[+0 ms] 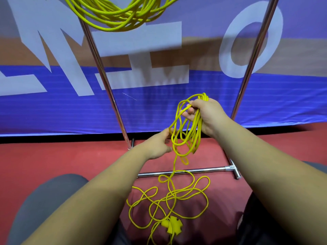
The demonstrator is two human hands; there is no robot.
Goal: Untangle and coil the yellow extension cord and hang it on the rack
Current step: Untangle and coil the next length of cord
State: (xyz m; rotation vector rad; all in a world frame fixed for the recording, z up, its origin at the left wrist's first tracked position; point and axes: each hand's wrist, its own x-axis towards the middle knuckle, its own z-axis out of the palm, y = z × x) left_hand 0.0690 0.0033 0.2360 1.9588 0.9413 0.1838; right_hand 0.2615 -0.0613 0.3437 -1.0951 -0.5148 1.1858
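While most of the cord [197,128] lay loose on the red floor [70,160], the person was gathering it into loops. At the upper left another yellow coil [113,26] hung by the rack [105,82], probably hooked over it, though its top was out of view. Lower down, the left hand [157,145] pinched a single strand just below the bundle, probably to feed slack and steer the next loop. To its right, the right hand [207,115] was clenched round several gathered loops, held up in front of the rack, seemingly so that they hung free and stayed even. From that bundle one strand dropped across the rack's base bar [203,170] into a loose tangle on the floor, on the near side of the bar. The cord was thin, bright yellow and limp, its loops crossing in many places. A yellow socket block [174,225] sat at the near edge of the tangle. The coiling looked less than half done.
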